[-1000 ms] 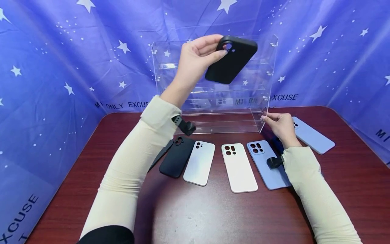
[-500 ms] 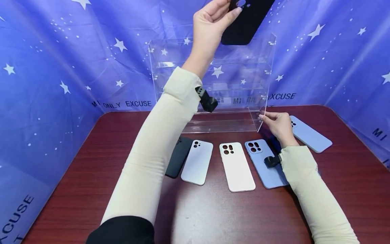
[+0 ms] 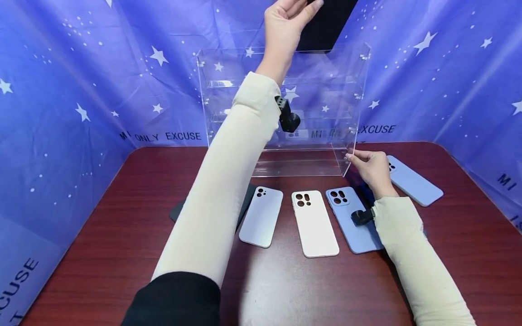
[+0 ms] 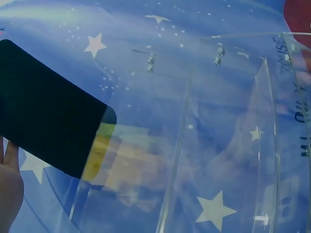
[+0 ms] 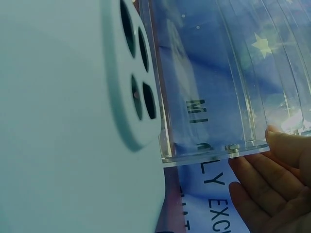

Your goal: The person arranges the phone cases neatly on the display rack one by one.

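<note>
At the top edge of the head view, the left hand (image 3: 285, 31) pinches a black phone case (image 3: 326, 27) by its upper end. The case's lower edge is level with the top of a clear acrylic rack (image 3: 302, 171); its upper part is out of frame. In the left wrist view the lower end of the black case (image 4: 46, 107) overlaps the rack's clear panel (image 4: 184, 136). The right hand (image 3: 373, 171) grips the rack's lower right side panel between thumb and fingers. The right wrist view shows the thumb of this hand (image 5: 277, 189) on the panel's edge.
Before the rack lie a silver-white case (image 3: 262, 218), a cream case (image 3: 317, 228) and a blue case (image 3: 355, 226). Another light blue case (image 3: 418, 183) lies right of the right hand. Dark cases (image 3: 177, 210) are partly hidden under the left arm.
The left hand has risen with the black case, from in front of the rack to its top, and the case has lowered slightly farther back or tilted. The right hand has kept its place.
</note>
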The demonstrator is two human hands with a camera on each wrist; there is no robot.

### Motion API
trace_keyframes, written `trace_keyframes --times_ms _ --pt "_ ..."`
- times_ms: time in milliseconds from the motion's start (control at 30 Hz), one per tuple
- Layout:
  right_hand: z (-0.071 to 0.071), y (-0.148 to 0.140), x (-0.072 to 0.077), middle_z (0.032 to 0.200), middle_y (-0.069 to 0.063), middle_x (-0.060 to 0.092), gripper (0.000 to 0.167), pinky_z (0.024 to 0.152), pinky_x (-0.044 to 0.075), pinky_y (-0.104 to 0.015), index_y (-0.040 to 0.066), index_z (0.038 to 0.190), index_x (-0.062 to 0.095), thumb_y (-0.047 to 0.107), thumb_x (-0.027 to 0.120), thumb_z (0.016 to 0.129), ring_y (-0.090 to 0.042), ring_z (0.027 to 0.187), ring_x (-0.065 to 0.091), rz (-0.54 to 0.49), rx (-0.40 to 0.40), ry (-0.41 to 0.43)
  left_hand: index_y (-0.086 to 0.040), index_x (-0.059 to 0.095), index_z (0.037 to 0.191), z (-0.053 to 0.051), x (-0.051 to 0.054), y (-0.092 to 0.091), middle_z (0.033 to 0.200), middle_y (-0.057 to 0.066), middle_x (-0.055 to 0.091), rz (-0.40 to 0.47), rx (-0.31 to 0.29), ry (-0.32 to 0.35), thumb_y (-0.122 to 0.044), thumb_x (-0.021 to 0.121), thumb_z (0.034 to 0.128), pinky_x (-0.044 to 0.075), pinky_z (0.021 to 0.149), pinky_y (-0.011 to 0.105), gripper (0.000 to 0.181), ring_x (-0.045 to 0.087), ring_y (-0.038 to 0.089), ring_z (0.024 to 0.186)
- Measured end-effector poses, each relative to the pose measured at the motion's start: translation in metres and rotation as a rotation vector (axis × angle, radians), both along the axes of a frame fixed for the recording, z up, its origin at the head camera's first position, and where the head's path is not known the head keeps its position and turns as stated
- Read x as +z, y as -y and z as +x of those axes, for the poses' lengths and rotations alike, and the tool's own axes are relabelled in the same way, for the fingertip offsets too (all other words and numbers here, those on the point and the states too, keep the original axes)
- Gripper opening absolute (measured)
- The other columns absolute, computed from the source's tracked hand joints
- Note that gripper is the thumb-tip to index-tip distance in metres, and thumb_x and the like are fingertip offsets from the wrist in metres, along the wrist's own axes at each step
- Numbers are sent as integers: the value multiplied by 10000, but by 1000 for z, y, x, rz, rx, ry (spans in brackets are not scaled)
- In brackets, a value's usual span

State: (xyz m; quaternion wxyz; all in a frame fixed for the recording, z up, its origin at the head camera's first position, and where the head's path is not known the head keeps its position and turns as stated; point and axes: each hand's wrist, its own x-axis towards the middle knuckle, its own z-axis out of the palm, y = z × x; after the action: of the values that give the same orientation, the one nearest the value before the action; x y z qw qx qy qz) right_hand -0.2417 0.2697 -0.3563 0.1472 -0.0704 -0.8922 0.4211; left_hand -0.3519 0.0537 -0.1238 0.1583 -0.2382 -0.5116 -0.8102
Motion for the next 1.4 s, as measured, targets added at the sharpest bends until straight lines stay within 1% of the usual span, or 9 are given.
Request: trace_keyframes --times_ms 133,233,433,600,867,1067,1133,1300,1400 --pt "1 1 0 1077 -188 660 382 713 372 -126 12 1156 657 305 620 915 -255 1125 554 14 2 -9 108 618 1131 -6 -4 1 1143 195 637 -12 24 42 131 670 785 469 814 84 351 664 84 961" --pt "1 3 1 1055 -189 667 373 699 370 -123 11 1148 662 299 622 914 -252 1111 560 23 5 -18 104 622 1121 -8 -5 3 1140 181 648 15 37 82 124 672 787 471 804 83 338 666 78 942" --pt "2 5 3 1055 -181 666 355 704 382 -96 6 1136 668 276 634 908 -255 1095 576 13 15 -32 118 620 1114 -12 -2 4 1110 210 652 87 51 129 120 645 813 491 768 97 302 679 137 914" --pt "4 6 6 1052 -186 664 350 699 389 -82 -2 1130 669 267 637 908 -240 1075 590 8 19 -35 128 622 1101 -17 3 3 1113 207 655 72 79 188 103 620 842 491 736 81 260 672 143 925" --pt "8 7 4 1043 -180 671 351 693 401 -88 2 1129 671 274 631 911 -240 1061 596 12 21 -25 15 633 1184 -15 2 7 1165 76 663 -121 142 331 27 615 879 458 734 36 305 644 30 968" --pt "12 9 4 1045 -183 672 345 696 397 -89 -3 1125 672 264 632 911 -246 1059 597 17 20 -26 -65 649 1192 -15 4 6 1144 6 676 -181 201 439 -10 626 884 439 729 17 313 632 -30 933" --pt "12 9 4 1046 -184 671 347 699 395 -88 -4 1127 671 264 632 911 -252 1064 596 15 20 -25 -109 663 1182 -15 5 6 1119 -25 687 -277 266 448 -39 637 885 426 747 10 306 629 -44 919" --pt "12 11 5 1050 -181 672 355 698 396 -87 -3 1127 671 275 631 911 -252 1065 593 14 30 -28 -236 701 1124 -13 5 9 1049 -124 701 -605 475 453 -126 668 880 330 862 -15 270 600 -83 947" --pt "12 12 3 1055 -183 670 350 700 391 -86 -5 1122 673 270 634 909 -234 1062 590 15 34 -35 -274 709 1101 -11 5 10 1034 -159 697 -689 533 479 -157 678 875 321 891 -4 256 582 -93 972"
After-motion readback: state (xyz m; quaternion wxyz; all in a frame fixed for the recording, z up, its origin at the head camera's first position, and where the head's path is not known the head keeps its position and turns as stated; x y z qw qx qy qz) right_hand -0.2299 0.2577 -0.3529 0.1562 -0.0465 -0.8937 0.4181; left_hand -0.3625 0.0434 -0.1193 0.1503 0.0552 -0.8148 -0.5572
